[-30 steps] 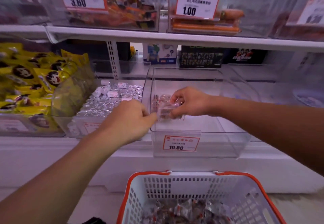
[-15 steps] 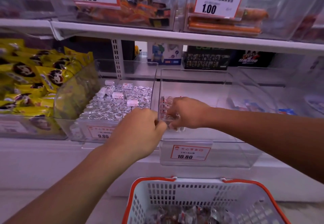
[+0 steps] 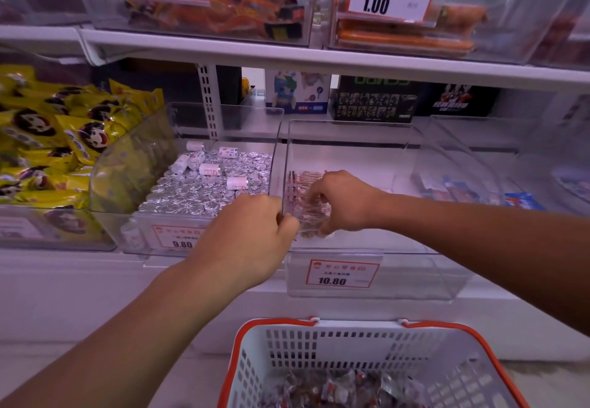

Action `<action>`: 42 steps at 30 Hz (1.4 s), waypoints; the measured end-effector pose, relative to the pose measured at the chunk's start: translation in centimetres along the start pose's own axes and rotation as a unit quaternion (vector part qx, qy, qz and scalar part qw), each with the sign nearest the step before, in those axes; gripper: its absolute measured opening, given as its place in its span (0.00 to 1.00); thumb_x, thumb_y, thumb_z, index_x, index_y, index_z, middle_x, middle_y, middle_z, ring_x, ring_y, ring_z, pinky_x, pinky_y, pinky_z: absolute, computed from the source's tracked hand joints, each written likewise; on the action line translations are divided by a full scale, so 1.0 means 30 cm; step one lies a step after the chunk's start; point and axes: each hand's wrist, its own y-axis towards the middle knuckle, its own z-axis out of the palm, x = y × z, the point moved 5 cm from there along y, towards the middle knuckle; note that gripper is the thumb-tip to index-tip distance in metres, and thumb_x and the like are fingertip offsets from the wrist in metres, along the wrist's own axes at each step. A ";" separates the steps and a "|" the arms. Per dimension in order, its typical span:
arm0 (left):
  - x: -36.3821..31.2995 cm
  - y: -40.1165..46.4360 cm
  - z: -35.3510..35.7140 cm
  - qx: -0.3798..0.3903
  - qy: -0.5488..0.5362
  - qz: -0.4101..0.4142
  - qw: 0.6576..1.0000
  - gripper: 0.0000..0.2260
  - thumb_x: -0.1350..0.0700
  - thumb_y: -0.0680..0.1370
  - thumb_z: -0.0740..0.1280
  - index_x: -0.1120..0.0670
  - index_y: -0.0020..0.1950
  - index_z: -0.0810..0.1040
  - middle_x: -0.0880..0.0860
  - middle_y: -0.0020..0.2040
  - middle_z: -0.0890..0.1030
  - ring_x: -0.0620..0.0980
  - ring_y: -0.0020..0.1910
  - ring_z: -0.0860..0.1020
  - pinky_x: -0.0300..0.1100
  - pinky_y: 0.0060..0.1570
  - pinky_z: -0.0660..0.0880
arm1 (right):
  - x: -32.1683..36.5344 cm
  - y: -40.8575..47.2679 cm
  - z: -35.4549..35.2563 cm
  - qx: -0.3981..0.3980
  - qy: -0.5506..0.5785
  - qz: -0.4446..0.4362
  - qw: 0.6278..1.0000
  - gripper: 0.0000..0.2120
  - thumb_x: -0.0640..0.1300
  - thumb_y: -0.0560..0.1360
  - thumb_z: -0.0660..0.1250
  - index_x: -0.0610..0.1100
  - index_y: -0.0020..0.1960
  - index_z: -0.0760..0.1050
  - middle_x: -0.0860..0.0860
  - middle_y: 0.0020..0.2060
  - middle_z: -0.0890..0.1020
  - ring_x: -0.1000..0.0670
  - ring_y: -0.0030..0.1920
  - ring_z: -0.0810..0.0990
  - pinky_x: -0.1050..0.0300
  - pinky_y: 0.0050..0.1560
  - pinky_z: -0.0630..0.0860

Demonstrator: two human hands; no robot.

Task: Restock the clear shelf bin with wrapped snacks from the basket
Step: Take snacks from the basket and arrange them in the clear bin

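The wrapped snacks (image 3: 308,203) have been lowered to the front-left corner of the clear shelf bin (image 3: 367,286), pinched between right hand (image 3: 346,201) and left hand (image 3: 252,232); release is judged near. More remain in the basket (image 3: 351,340).

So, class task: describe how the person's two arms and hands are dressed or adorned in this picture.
Both forearms are bare, with no sleeves in view. The left hand and right hand wear no gloves, and no watch, bracelet or ring can be seen.
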 end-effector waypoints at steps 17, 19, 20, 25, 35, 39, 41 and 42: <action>0.101 -0.101 -0.015 0.372 -0.005 -0.143 0.917 0.15 0.43 0.66 0.64 0.53 0.44 0.78 0.51 0.34 0.82 0.46 0.24 0.77 0.36 0.20 0.67 | 0.119 -0.275 -0.252 -0.301 0.010 -0.051 0.952 0.06 0.45 0.76 0.66 0.48 0.49 0.81 0.52 0.42 0.80 0.48 0.42 0.79 0.51 0.41 0.78; 0.106 -0.174 0.089 0.457 0.048 -0.138 0.877 0.11 0.48 0.71 0.64 0.55 0.44 0.79 0.51 0.35 0.83 0.47 0.25 0.78 0.36 0.22 0.70 | 0.171 -0.465 -0.176 -0.419 0.042 -0.112 0.900 0.05 0.45 0.77 0.64 0.47 0.47 0.80 0.53 0.35 0.79 0.48 0.35 0.78 0.53 0.32 0.75; 0.108 -0.189 0.152 0.473 0.069 -0.134 0.868 0.10 0.51 0.74 0.64 0.57 0.44 0.79 0.52 0.35 0.83 0.48 0.26 0.79 0.37 0.23 0.72 | 0.180 -0.524 -0.106 -0.435 0.063 -0.126 0.889 0.06 0.45 0.77 0.64 0.47 0.48 0.79 0.53 0.34 0.79 0.48 0.34 0.78 0.54 0.31 0.74; 0.124 -0.438 0.590 0.504 0.134 -0.101 0.847 0.12 0.51 0.79 0.66 0.59 0.55 0.78 0.55 0.42 0.79 0.56 0.44 0.83 0.40 0.34 0.80 | 0.137 -0.699 0.623 0.079 0.148 -0.011 0.986 0.13 0.51 0.78 0.64 0.47 0.60 0.76 0.46 0.52 0.83 0.43 0.51 0.82 0.58 0.45 0.72; 0.264 -0.924 1.085 0.508 0.115 -0.293 0.802 0.46 0.46 0.75 0.73 0.54 0.81 0.46 0.61 0.80 0.41 0.67 0.74 0.62 0.56 0.70 0.68 | 0.071 -1.018 1.257 0.302 0.391 0.311 0.812 0.48 0.59 0.57 0.80 0.48 0.70 0.64 0.48 0.60 0.77 0.46 0.56 0.78 0.55 0.55 0.77; 0.263 -0.909 1.103 0.499 0.074 -0.300 0.810 0.35 0.54 0.74 0.74 0.55 0.77 0.60 0.64 0.78 0.50 0.63 0.70 0.68 0.51 0.67 0.70 | 0.159 -0.961 1.314 0.272 0.374 0.280 0.841 0.37 0.55 0.64 0.79 0.44 0.65 0.66 0.45 0.57 0.77 0.43 0.56 0.78 0.53 0.54 0.76; 0.273 -0.914 1.102 0.494 0.079 -0.298 0.813 0.31 0.65 0.76 0.68 0.54 0.77 0.61 0.62 0.80 0.45 0.63 0.70 0.67 0.49 0.68 0.69 | 0.157 -0.938 1.325 0.254 0.357 0.274 0.856 0.28 0.52 0.68 0.77 0.44 0.60 0.68 0.45 0.51 0.79 0.44 0.51 0.80 0.53 0.48 0.77; 0.280 -0.920 1.101 0.496 0.078 -0.295 0.813 0.31 0.69 0.76 0.65 0.53 0.77 0.60 0.60 0.80 0.43 0.63 0.70 0.68 0.49 0.66 0.69 | 0.146 -0.927 1.330 0.261 0.350 0.267 0.859 0.24 0.50 0.69 0.77 0.45 0.57 0.69 0.45 0.48 0.79 0.45 0.48 0.79 0.54 0.46 0.76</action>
